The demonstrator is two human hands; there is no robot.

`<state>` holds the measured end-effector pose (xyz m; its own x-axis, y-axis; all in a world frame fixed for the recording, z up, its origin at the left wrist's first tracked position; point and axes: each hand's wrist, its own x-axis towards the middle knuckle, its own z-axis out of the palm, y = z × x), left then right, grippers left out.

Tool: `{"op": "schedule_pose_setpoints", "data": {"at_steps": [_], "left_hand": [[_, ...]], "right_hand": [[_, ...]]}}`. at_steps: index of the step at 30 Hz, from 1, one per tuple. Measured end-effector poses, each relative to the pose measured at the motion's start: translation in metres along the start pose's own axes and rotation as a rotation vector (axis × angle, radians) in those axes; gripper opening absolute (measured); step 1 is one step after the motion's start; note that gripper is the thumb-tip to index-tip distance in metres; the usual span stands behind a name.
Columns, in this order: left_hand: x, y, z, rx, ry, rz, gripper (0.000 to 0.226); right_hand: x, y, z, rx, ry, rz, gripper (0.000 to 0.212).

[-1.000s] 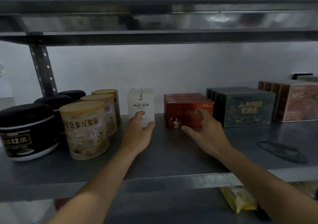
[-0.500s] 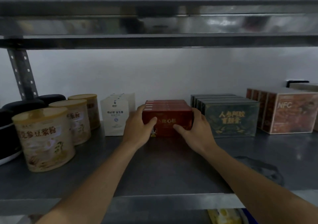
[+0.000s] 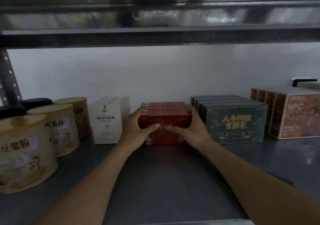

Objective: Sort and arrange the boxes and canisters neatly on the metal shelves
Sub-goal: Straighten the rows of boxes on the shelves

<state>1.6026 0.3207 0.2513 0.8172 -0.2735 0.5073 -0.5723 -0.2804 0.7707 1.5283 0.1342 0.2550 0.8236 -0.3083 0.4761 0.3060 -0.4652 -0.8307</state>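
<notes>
Red boxes [image 3: 165, 116] stand in a row mid-shelf, between white boxes [image 3: 108, 121] and dark green ones [image 3: 236, 121]; left hand [image 3: 136, 127] and right hand [image 3: 192, 127] clasp both ends, fingers curled round. Uneven squeeze could skew the row

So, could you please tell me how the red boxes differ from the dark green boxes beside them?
The red boxes stand lower than the dark green boxes. The dark green boxes show large gold lettering; the red boxes' print is mostly hidden. The left hand and right hand grip the red boxes' sides, not the dark green boxes. Both form front-to-back rows on one shelf.
</notes>
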Motion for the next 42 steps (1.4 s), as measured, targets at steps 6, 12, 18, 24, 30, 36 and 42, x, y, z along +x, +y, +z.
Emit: {"op": "schedule_pose_setpoints", "data": {"at_steps": [6, 12, 18, 24, 30, 36, 42], "left_hand": [[0.001, -0.003, 0.005, -0.148, 0.021, -0.026, 0.09], [0.003, -0.007, 0.007, -0.177, 0.015, -0.029, 0.081], [0.003, -0.006, 0.007, -0.18, 0.012, -0.014, 0.076], [0.003, -0.007, 0.008, -0.178, 0.01, -0.01, 0.078], [0.003, -0.006, 0.007, -0.181, 0.0, -0.018, 0.077], [0.002, -0.004, 0.006, -0.183, -0.003, -0.023, 0.076], [0.001, -0.003, 0.007, -0.174, -0.013, -0.021, 0.075]], "right_hand": [[0.005, 0.008, 0.005, 0.136, -0.016, 0.005, 0.083], [0.01, 0.016, 0.008, 0.159, -0.033, 0.006, 0.077], [0.011, 0.02, 0.008, 0.158, -0.024, -0.013, 0.082], [0.011, 0.023, 0.009, 0.158, -0.022, -0.012, 0.078], [0.011, 0.023, 0.008, 0.154, -0.027, -0.02, 0.077], [0.012, 0.025, 0.008, 0.156, -0.041, -0.016, 0.078], [0.013, 0.026, 0.008, 0.151, -0.051, -0.018, 0.085]]}}
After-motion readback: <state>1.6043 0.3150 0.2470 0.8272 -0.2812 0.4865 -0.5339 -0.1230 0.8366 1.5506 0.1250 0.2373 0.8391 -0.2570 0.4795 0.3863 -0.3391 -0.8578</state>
